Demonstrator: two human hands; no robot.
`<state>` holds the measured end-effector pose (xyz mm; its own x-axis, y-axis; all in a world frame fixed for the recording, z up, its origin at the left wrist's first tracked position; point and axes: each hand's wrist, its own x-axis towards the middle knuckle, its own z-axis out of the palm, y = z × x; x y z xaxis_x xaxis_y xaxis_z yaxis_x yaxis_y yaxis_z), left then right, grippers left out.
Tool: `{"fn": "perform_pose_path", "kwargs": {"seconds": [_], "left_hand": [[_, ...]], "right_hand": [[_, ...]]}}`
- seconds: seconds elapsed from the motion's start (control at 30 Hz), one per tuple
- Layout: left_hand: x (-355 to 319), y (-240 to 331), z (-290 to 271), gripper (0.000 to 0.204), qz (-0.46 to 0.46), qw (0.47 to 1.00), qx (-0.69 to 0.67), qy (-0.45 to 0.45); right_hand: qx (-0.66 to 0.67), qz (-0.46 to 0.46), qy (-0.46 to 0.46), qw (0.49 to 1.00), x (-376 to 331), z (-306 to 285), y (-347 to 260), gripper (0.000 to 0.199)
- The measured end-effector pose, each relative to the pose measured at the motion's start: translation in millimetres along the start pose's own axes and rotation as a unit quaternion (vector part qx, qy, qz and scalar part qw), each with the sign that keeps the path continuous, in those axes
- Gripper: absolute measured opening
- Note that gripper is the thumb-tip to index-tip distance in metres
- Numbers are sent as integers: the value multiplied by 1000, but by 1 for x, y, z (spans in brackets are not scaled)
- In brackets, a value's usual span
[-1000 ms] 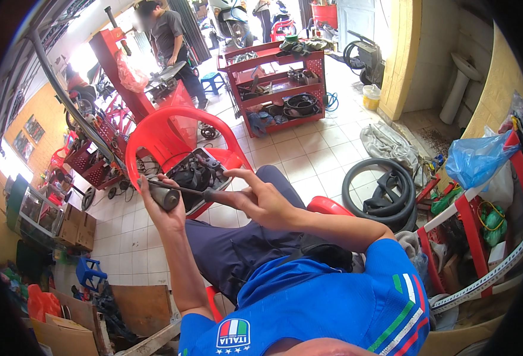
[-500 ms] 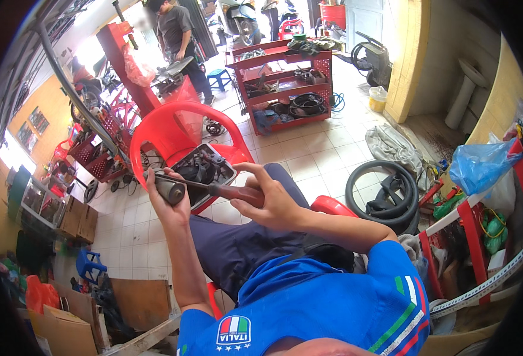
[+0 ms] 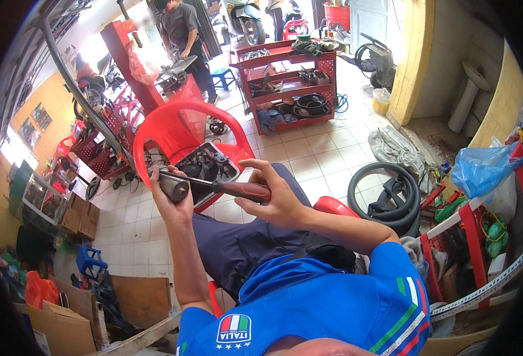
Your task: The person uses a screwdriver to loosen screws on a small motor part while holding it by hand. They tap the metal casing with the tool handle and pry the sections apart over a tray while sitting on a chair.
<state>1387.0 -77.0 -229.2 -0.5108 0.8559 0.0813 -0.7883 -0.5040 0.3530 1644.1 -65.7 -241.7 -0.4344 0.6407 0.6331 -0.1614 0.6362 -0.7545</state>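
- Grey cylindrical part (image 3: 174, 188): held above the lap, in front of the red plastic chair (image 3: 172, 127); round end faces the camera.
- Screwdriver (image 3: 226, 187): long axis runs roughly level, left-right; tip meets the part, dark red handle toward the right.
- Left hand (image 3: 165, 199): fingers closed around the part.
- Right hand (image 3: 270, 199): wrapped on the handle, index finger raised.
- Tray of parts (image 3: 205, 169) on the chair seat, just behind.

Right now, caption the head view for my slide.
Seated person's left hand grips a metal cylinder; right hand works a red-handled screwdriver into it.
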Motion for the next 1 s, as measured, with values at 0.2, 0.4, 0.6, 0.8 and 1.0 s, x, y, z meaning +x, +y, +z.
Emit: {"fn": "perform_pose_path", "kwargs": {"seconds": [0.2, 0.4, 0.6, 0.8, 1.0], "left_hand": [[-6, -4, 5, 43, 15, 1000, -14, -9], [-3, -2, 2, 44, 13, 1000, 1, -11], [-4, -7, 3, 38, 10, 1000, 16, -2], [-5, -5, 4, 35, 7, 1000, 20, 5], [-7, -4, 8, 35, 13, 1000, 7, -7]], "right_hand": [[110, 137, -94, 980, -1, -8, 0, 56], [36, 29, -10, 999, -3, 0, -2, 56], [61, 110, -109, 986, -1, -11, -13, 52], [57, 77, -46, 994, 0, -7, -17, 51], [41, 6, -49, 998, -2, -1, 3, 48]]}}
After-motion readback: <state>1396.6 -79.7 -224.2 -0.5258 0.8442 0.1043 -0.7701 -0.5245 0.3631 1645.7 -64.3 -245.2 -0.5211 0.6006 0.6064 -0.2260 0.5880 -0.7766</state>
